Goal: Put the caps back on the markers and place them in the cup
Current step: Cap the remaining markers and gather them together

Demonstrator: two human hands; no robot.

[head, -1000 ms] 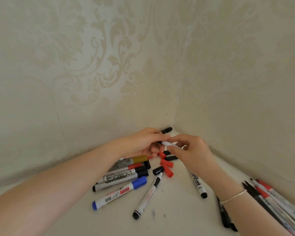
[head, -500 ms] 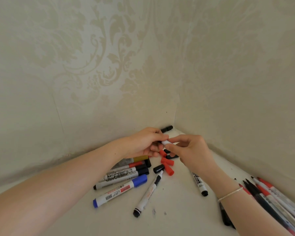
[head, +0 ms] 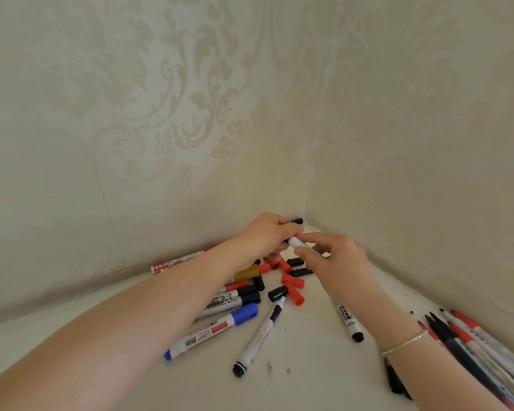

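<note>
My right hand (head: 337,262) grips a white marker (head: 298,243) near the corner of the table. My left hand (head: 269,235) meets it at the marker's end, fingers curled round a small black cap that is mostly hidden. Below the hands lie loose red caps (head: 293,287) and black caps (head: 301,272). Several capped markers lie under my left forearm, among them a blue-capped marker (head: 212,330). An uncapped black marker (head: 258,336) lies in the middle with a black cap (head: 277,293) at its tip. No cup is in view.
The white table (head: 309,378) sits in a corner between two patterned walls. A row of thin red and black pens (head: 481,348) lies at the right edge. Another black marker (head: 350,321) lies under my right wrist. A red-labelled marker (head: 175,262) rests against the back wall.
Both hands stay together on the white marker; they have shifted slightly toward the corner, and the marker's white end now shows more between them.
</note>
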